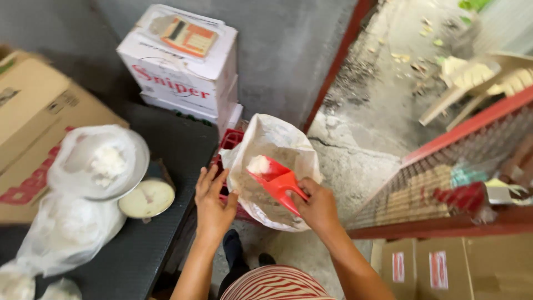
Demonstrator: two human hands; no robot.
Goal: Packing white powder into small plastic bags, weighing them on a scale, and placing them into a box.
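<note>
Scoop (pixel 277 183), red plastic, carries a lump of white powder (pixel 258 164) at its front and sits inside the open mouth of a white sack (pixel 277 139). Right hand (pixel 317 206) grips the scoop's handle, fingers clamped around it, blade angled up and to the left over the sack's contents. Left hand (pixel 212 201) rests on the near left rim of the sack, fingers spread apart and laid flat against the material, holding the mouth open. The sack stands in a red crate (pixel 230 140) on the concrete floor (pixel 355 166), just beside the edge of a dark surface (pixel 177 144).

On that surface, left of the left hand, stands a scale with a round white dial (pixel 147 198); its pan (pixel 133 166) bears a clear plastic bag (pixel 97 161) holding more white powder. Further filled clear bags (pixel 66 228) lie in front of the scale, toward the lower left corner. A brown cardboard box (pixel 33 111) stands at the far left, and a white carton (pixel 183 61) is stacked against the grey wall behind.

To the right, a red-framed mesh gate (pixel 444 183) crosses the view, with more cardboard boxes (pixel 455 266) below it. The person's striped garment (pixel 277 286) shows at the bottom edge.
</note>
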